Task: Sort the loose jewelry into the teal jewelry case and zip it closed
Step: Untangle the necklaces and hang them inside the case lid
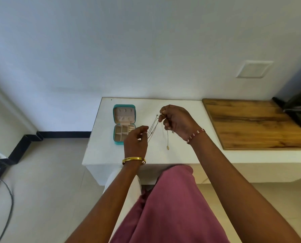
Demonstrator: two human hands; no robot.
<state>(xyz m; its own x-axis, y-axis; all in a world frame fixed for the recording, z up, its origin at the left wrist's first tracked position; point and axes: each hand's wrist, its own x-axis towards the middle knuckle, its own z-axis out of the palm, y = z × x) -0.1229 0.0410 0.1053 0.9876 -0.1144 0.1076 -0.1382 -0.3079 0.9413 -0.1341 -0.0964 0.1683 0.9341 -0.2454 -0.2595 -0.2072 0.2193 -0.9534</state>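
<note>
My right hand point(177, 122): pinching the top end of a thin necklace point(153, 128), centre of the frame
My left hand point(135, 142): fingers curling round the chain strands lower down, pinching them
Necklace: stretching slantwise between my hands, pendant point(167, 147) dangling below the right one
Case point(124, 124): lying open on the white table point(100, 151), left of both hands, my left hand being nearer
Next move, I am guessing: carrying the chain leftward to the case
</note>
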